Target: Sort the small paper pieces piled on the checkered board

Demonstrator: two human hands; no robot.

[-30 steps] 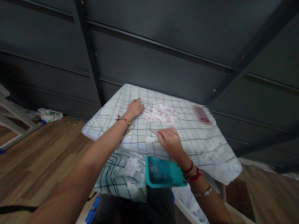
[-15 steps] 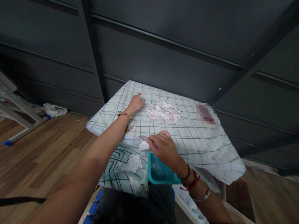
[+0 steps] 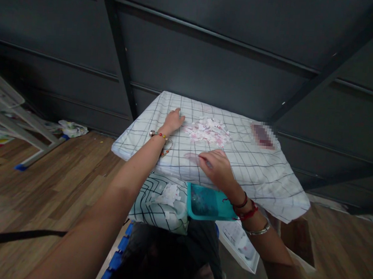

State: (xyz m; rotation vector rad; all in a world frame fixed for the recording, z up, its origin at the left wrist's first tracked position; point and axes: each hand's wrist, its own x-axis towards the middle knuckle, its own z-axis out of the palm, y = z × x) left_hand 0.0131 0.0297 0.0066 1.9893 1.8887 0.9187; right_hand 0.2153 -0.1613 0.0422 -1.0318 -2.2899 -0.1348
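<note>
A pile of small white and pinkish flat pieces [image 3: 209, 131] lies on a checked white cloth [image 3: 256, 177] covering the table. My left hand [image 3: 174, 121] rests on the cloth just left of the pile, fingers extended and holding nothing. Nearer to me, my right hand [image 3: 216, 164] is closed in a pinch on a thin, see-through pinkish piece [image 3: 191, 157], which sticks out to the left over the cloth. Its exact kind is unclear. Below the right hand is a teal plastic basket [image 3: 189, 200]. More white pieces [image 3: 169, 195] lie on a patterned cushion [image 3: 144, 204] beside the basket.
A pixelated dark reddish item [image 3: 263, 135] lies at the table's right. Dark panels [image 3: 210, 52] stand behind the table. An open white box [image 3: 243, 248] is beside my lap, and a cardboard box [image 3: 298, 239] is on the floor at right.
My right hand has moved forward and slightly right, over the table cloth. The white clump that was by the pinkish piece no longer shows there. My left hand stays beside the pile.
</note>
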